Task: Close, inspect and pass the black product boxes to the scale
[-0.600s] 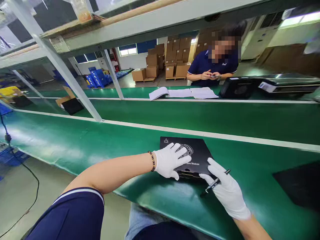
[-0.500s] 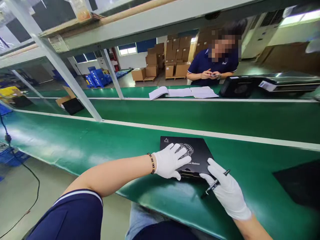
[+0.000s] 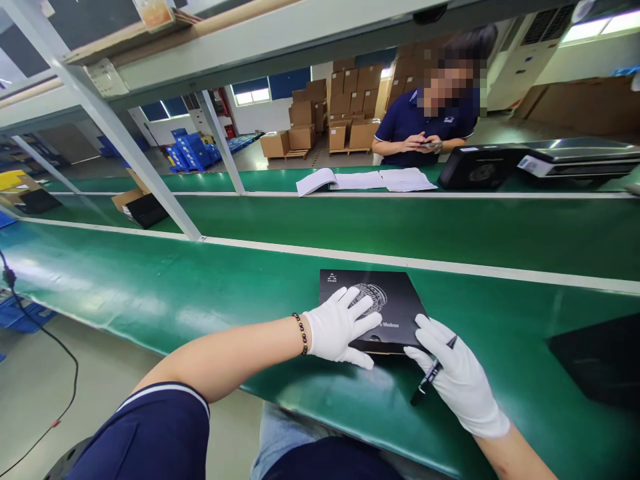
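A flat black box [image 3: 400, 300] with a silver printed pattern lies on the green work surface in front of me. My left hand [image 3: 343, 325], in a white glove, rests flat across its lid with the fingers spread. At the box's near right corner is my right hand [image 3: 455, 373], also gloved. A black marker pen [image 3: 431, 381] is held in that hand, its lower end pointing down to the left. My right fingertips touch the box's right edge and front corner.
A metal post [image 3: 125, 153] rises left of the box. Open booklets [image 3: 360, 180] lie across the belt, before a person [image 3: 417, 123] handling a small object. A dark flat item [image 3: 600, 360] sits at the right, and black cases [image 3: 480, 167] stand behind.
My left thumb has moved away from the box's front edge, and the lid's front sits lower. The marker pen has tilted steeper in my right hand.
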`<state>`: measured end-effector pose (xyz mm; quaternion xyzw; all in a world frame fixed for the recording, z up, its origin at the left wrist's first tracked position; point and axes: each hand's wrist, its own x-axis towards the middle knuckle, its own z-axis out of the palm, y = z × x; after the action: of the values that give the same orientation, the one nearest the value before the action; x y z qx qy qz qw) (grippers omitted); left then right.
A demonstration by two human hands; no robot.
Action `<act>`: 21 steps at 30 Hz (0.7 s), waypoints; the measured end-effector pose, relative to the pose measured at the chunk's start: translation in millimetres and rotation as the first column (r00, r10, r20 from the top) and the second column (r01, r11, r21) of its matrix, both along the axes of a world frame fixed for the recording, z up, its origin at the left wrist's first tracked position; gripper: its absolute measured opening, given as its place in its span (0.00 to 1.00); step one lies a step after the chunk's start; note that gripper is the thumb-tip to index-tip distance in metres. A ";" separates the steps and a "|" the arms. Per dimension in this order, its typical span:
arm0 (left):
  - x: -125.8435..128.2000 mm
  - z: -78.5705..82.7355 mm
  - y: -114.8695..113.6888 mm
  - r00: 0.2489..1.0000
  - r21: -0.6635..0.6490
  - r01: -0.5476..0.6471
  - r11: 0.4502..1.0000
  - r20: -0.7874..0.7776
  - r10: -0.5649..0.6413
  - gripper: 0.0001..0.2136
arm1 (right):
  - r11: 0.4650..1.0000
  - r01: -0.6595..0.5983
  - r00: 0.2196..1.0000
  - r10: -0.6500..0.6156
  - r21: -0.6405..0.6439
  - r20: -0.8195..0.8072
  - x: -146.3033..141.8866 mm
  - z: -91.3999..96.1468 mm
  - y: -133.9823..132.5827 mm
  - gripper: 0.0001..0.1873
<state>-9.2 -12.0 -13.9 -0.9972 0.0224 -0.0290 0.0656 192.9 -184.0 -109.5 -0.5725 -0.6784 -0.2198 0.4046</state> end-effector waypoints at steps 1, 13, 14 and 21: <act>0.4 1.3 1.5 1.000 -0.020 0.006 1.000 -0.023 -0.006 0.36 | 1.000 0.000 1.000 -0.001 -0.011 -0.002 1.2 2.1 -0.9 0.22; -19.9 10.4 33.2 0.976 -0.117 0.100 0.988 -0.183 -0.121 0.39 | 0.991 0.133 0.991 -0.134 -0.014 -0.007 5.1 7.7 -6.8 0.19; -19.7 11.1 34.4 0.974 -0.126 0.111 0.986 -0.185 -0.133 0.39 | 0.991 0.134 0.991 -0.134 -0.006 -0.021 5.2 7.2 -6.8 0.20; -13.2 16.4 44.4 0.955 -0.225 0.137 0.965 -0.230 -0.189 0.40 | 0.987 0.162 0.987 -0.162 0.011 -0.023 4.0 6.8 -6.3 0.19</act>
<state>-22.4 32.4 2.5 -0.9890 0.1099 0.0893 -0.0440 196.9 -190.3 -102.7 -0.6255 -0.6238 -0.2499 0.3964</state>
